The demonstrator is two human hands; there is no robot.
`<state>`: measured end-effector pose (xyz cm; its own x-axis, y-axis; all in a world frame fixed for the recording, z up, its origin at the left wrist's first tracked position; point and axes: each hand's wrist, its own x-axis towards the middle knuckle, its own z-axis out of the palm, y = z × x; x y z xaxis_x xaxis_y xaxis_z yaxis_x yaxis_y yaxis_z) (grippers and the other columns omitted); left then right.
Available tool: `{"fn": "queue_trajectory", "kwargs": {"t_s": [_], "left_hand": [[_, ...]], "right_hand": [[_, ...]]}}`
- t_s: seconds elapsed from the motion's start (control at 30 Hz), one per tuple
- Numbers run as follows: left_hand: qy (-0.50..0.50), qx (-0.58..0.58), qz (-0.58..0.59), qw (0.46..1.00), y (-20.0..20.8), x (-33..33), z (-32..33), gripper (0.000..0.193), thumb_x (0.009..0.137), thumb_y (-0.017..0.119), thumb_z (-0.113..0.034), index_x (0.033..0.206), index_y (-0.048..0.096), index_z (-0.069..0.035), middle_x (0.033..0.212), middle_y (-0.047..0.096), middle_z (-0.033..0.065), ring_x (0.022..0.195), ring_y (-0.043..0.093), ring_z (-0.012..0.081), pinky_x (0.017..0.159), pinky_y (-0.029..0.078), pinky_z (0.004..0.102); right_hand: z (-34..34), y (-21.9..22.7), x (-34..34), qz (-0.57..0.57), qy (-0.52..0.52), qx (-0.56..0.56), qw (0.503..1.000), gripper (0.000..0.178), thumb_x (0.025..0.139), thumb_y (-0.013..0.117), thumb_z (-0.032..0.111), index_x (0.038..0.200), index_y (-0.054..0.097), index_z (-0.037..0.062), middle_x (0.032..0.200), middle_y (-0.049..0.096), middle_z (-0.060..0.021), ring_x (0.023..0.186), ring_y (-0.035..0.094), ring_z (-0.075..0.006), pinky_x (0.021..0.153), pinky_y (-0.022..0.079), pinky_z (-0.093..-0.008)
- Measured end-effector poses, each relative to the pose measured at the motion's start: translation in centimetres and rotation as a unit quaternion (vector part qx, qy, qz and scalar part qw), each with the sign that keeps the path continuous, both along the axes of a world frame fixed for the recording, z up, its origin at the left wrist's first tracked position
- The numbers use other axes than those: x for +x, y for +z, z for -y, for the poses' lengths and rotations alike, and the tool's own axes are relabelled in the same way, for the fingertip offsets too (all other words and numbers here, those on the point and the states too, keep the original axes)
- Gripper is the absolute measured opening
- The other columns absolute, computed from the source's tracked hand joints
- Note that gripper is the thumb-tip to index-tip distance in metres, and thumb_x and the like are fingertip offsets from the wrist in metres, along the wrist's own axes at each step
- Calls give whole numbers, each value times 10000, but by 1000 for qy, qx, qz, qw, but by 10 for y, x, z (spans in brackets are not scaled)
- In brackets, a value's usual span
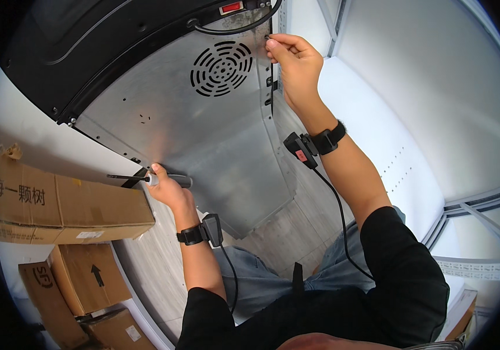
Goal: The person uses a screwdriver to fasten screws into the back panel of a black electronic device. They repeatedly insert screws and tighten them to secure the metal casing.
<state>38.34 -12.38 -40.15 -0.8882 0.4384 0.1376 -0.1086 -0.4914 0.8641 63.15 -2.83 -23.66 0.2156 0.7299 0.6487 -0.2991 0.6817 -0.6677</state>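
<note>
The right hand (299,64) pinches thumb and forefinger together at the upper right edge of a broad grey sheet-metal panel (203,134), seemingly on a small dark piece (267,38), perhaps a screw; it is too small to be sure. The left hand (168,189) is curled round a screwdriver with a pale grey handle and thin dark shaft (182,180), held near the panel's left edge with its shaft pointing left, away from the pinched spot.

The panel lies against a glossy black housing (75,58), its round slotted vent (222,69) below a looping black cable (226,32) and a red rocker switch (231,8). The panel looks in place, but work along its right edge seems unfinished; I cannot tell how many fasteners are seated.

Farther out, a long brown cardboard box (101,201) is stacked on the left, beside the grey wood-look floor (151,268).
</note>
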Motion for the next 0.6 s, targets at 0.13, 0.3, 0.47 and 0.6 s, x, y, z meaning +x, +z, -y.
{"fn": "queue_trajectory", "kwargs": {"t_s": [0.13, 0.3, 0.47, 0.6], "left_hand": [[-3, 9, -4, 1000, -3, -2, -4, 189, 935, 620, -211, 904, 574, -30, 840, 587, 5, 733, 531, 116, 659, 456, 305], [-21, -1, -1, 1000, 2, 0, -2, 153, 945, 585, -168, 948, 554, -18, 878, 577, 16, 766, 533, 119, 683, 456, 299], [-17, -8, 11, 1000, 9, 7, -1, 148, 946, 579, -159, 975, 544, -18, 896, 573, 22, 775, 542, 124, 693, 461, 294], [-22, 0, 5, 1000, 3, 0, -2, 160, 945, 587, -168, 987, 544, -20, 906, 579, 25, 786, 548, 124, 702, 463, 295]], "right_hand": [[-5, 6, 2, 18, 1, -10, 1000, 115, 830, 677, -10, 940, 660, -38, 811, 668, -67, 702, 590, -103, 633, 473, -224], [-7, 12, 1, 27, -3, -42, 999, 119, 810, 695, -7, 913, 640, -32, 755, 657, -58, 639, 564, -91, 590, 449, -216], [-12, 26, 11, 70, 11, -79, 994, 196, 764, 729, 3, 910, 615, -61, 673, 633, -67, 593, 566, -92, 534, 436, -208], [-17, 25, 14, 168, -38, -80, 982, 231, 792, 742, 58, 955, 601, -24, 625, 571, 6, 557, 526, -66, 501, 397, -191]]}}
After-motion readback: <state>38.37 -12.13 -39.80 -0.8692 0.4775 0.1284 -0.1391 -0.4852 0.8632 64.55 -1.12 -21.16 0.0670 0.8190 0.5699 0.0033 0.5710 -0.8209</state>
